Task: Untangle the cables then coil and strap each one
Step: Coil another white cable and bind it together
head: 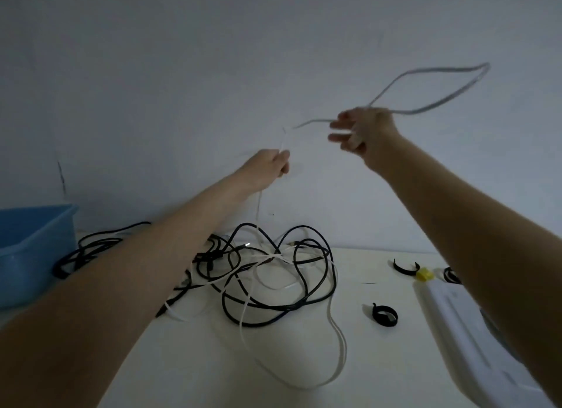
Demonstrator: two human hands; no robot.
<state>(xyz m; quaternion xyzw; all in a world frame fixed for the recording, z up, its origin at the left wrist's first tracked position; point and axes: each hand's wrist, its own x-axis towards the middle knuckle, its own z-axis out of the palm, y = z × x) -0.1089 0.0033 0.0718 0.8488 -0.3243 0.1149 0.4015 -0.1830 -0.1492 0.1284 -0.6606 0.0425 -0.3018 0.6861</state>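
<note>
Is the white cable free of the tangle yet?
No. The white cable runs from the left hand down into the black cables.

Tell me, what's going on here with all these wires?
A person is sorting out a tangle of cables. Both hands are raised, the left hand and the right hand each gripping the same white cable, which loops up past the right hand. Its lower part still runs down into the pile of black and white cables on the table. Black straps lie nearby, unused.
</note>
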